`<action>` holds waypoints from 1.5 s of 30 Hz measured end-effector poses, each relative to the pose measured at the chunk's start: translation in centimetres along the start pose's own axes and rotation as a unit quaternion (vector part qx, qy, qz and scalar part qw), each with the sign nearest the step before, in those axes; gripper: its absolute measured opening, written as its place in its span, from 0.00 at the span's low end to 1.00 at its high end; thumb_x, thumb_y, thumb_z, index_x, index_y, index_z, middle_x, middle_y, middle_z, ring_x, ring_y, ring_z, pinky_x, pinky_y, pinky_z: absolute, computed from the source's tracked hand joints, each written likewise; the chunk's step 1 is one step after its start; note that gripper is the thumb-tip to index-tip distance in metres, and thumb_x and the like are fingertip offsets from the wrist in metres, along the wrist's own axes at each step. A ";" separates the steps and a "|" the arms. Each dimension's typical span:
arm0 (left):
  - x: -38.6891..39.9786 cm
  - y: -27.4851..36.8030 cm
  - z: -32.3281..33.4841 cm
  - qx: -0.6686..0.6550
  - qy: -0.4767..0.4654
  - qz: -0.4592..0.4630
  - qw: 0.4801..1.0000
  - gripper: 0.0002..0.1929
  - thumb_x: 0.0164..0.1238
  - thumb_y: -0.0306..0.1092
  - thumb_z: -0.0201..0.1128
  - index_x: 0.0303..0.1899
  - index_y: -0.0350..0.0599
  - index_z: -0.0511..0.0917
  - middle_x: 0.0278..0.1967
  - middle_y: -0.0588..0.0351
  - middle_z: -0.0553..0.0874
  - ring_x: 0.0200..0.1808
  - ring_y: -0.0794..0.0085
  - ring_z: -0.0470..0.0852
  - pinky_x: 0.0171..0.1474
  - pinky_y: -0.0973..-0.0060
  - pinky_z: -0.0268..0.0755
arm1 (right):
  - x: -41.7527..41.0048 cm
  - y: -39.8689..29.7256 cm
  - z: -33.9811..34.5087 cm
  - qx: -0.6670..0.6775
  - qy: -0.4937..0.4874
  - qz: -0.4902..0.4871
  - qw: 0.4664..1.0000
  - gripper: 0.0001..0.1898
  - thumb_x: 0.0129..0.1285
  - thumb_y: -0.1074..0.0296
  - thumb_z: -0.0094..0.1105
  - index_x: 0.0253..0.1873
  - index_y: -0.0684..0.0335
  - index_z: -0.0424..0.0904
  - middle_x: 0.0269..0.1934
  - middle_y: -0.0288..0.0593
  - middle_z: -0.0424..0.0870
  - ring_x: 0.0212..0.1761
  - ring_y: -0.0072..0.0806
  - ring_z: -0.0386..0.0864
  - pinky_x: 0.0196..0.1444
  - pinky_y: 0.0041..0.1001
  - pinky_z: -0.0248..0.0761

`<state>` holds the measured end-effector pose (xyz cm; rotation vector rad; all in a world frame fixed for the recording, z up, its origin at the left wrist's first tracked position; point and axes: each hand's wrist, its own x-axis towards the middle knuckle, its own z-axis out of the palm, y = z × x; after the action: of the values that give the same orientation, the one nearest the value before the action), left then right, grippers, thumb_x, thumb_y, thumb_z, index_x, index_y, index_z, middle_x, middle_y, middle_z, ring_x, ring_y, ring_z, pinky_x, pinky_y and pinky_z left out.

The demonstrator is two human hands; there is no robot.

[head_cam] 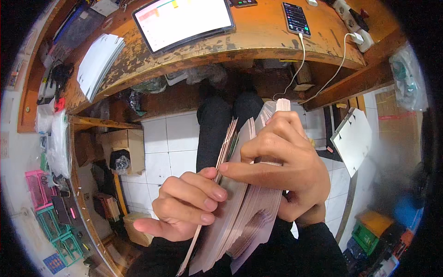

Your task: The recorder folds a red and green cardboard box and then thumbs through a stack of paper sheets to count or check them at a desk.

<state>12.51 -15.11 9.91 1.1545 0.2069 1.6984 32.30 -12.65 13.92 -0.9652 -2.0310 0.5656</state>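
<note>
A thick stack of pinkish paper sheets (256, 211) stands on edge above my lap, fanned into several bundles. My right hand (290, 166) grips it from the right, with the index finger stretched across to a thin bundle of sheets (226, 147) on the left. Curled over that bundle's edge, the fingers of my left hand (188, 204) rest against the sheets. The left thumb sticks out to the side, away from the paper. Both hands partly hide the stack, and its lower end reaches down towards the black clothing.
Ahead is a worn wooden desk (256, 41) with a tablet (187, 22), a charging phone (296, 20) and a pile of white paper (100, 65). A white cable (300, 62) hangs over its front edge. Cardboard boxes (133, 149) stand left; a white board (353, 142) leans right.
</note>
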 end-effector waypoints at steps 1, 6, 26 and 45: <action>0.0 0.1 0.0 -0.001 0.000 0.000 1.000 0.49 0.81 0.65 0.16 0.29 0.33 0.82 0.37 0.40 0.81 0.42 0.49 0.85 0.70 0.45 0.68 | 0.0 0.0 -0.1 -0.001 0.000 0.000 1.000 0.28 0.32 0.55 0.63 0.46 0.48 0.94 0.34 0.26 0.80 0.35 0.30 0.71 0.48 0.33 0.60; 0.1 0.0 0.1 0.005 0.004 0.001 1.000 0.50 0.81 0.65 0.14 0.29 0.33 0.82 0.37 0.40 0.80 0.42 0.49 0.85 0.71 0.45 0.68 | -0.1 0.4 -0.3 -0.007 -0.013 -0.021 1.000 0.28 0.32 0.55 0.62 0.46 0.49 0.93 0.34 0.27 0.80 0.37 0.30 0.72 0.49 0.35 0.60; 0.0 -0.3 0.2 0.019 0.007 0.008 1.000 0.51 0.81 0.65 0.13 0.28 0.33 0.83 0.36 0.41 0.79 0.42 0.50 0.84 0.70 0.45 0.69 | 0.0 0.3 0.0 0.006 0.004 -0.010 1.000 0.26 0.32 0.52 0.61 0.42 0.51 0.90 0.35 0.29 0.80 0.36 0.34 0.71 0.47 0.36 0.58; -0.1 0.0 0.1 0.025 0.012 0.001 1.000 0.52 0.80 0.66 0.12 0.29 0.34 0.84 0.37 0.41 0.80 0.43 0.50 0.85 0.70 0.46 0.69 | 0.1 0.0 0.3 0.008 0.007 0.004 1.000 0.24 0.36 0.53 0.62 0.43 0.49 0.92 0.34 0.28 0.79 0.37 0.34 0.72 0.48 0.36 0.59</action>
<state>12.59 -15.26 9.94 1.1710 0.2648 1.7176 32.00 -12.59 13.77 -0.9652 -2.0086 0.5767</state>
